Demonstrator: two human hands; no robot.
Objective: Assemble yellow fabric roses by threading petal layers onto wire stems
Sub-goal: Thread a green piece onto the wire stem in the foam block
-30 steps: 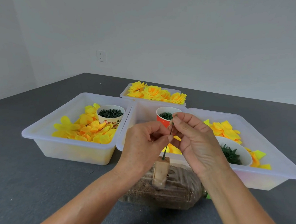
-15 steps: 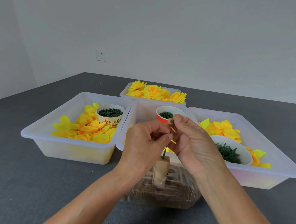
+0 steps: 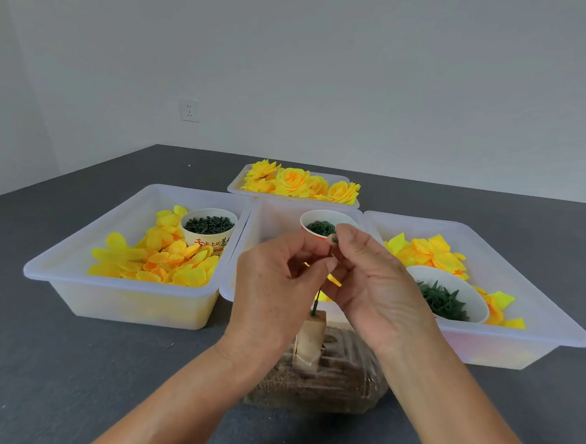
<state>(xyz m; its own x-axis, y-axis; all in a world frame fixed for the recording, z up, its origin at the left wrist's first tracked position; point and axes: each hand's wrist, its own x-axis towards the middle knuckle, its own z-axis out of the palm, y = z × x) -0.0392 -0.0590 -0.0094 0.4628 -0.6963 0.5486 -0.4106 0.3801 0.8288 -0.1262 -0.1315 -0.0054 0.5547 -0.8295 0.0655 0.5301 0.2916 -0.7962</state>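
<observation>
A thin green wire stem stands upright in a small wooden block at the table's front. My left hand pinches the stem partway up. My right hand pinches a small dark green piece at the stem's top. A sliver of yellow petal shows between the two hands; the rest of it is hidden. Loose yellow petals fill the left tray, and more petals lie in the right tray.
The block sits on a clear bag of brown grains. Finished yellow roses fill a far tray. A printed cup, a red cup and a white bowl hold dark green parts. The middle tray stands behind my hands.
My right hand's fingertips have shifted slightly on the stem's top with the small green piece. The left hand keeps its pinch on the stem.
</observation>
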